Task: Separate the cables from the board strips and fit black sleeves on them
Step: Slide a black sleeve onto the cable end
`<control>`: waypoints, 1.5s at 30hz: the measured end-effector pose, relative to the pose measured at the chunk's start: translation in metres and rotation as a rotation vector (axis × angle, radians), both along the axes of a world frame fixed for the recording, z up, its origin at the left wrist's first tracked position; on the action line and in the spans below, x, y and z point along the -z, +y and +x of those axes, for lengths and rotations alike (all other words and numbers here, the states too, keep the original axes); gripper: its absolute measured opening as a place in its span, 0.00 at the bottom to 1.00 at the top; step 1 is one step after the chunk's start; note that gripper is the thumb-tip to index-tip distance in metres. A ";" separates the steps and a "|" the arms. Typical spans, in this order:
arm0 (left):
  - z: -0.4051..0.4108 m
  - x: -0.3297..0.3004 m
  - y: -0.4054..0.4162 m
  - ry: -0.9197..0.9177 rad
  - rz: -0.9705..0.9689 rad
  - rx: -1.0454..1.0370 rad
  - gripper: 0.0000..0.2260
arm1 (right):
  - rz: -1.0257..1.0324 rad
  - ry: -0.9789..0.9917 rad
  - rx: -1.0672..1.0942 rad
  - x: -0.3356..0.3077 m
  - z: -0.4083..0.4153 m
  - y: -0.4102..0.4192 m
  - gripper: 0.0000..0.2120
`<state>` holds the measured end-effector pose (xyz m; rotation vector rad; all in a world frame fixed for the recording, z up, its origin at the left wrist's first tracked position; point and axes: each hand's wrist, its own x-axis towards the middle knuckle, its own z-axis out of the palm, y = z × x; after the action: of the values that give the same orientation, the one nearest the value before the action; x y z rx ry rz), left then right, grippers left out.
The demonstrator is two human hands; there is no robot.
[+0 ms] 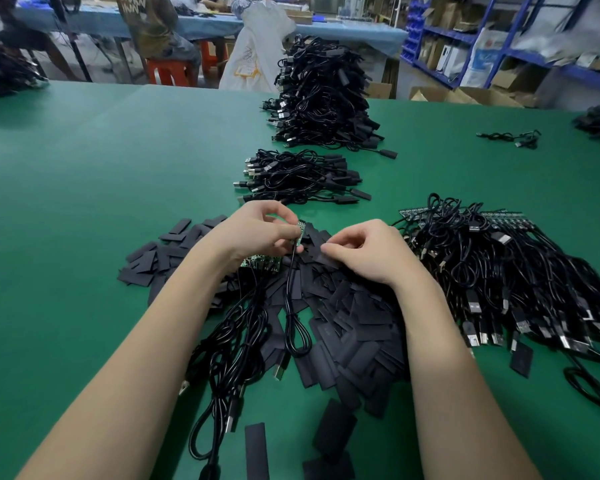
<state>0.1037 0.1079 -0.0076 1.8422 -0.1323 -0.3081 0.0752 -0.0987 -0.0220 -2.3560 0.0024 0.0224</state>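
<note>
Fingertips of the left hand (257, 233) pinch a small green board (301, 227) upright at its edge, so the cable (290, 289) soldered to it hangs free toward the person and the board's far end stays bare for a sleeve. Just beside it, the right hand (368, 251) curls thumb and forefinger down on one black sleeve (326, 259) at the top of the loose sleeve heap (354, 327), apparently picking it out; whether it is lifted or only touched I cannot tell. Under the left wrist lies a green board strip (262, 264) with more cables (229, 341) still attached, kept close for the next break-off. Unworked strips and cables are piled at the right (499, 271), within reach, while sleeved cables sit in two stacks beyond the hands, a low one (298, 176) and a tall one (321, 98), likely to keep finished work apart. All of it rests on a green mat-covered table (101, 168). Beyond are blue shelving (499, 46), cardboard boxes, orange stools (170, 72) and another bench.
</note>
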 end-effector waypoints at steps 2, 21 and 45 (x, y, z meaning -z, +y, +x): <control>0.001 0.001 0.000 -0.006 0.019 0.002 0.03 | -0.099 -0.017 -0.034 -0.001 0.001 0.006 0.04; 0.000 -0.002 -0.001 -0.014 -0.005 0.032 0.03 | -0.014 -0.072 -0.097 -0.005 0.002 -0.001 0.07; -0.001 -0.002 -0.002 -0.013 0.012 0.049 0.03 | 0.023 -0.009 -0.094 -0.007 0.000 0.003 0.09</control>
<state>0.1028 0.1059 -0.0059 1.8549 -0.1859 -0.3316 0.0749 -0.0960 -0.0149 -2.3311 -0.1128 0.0580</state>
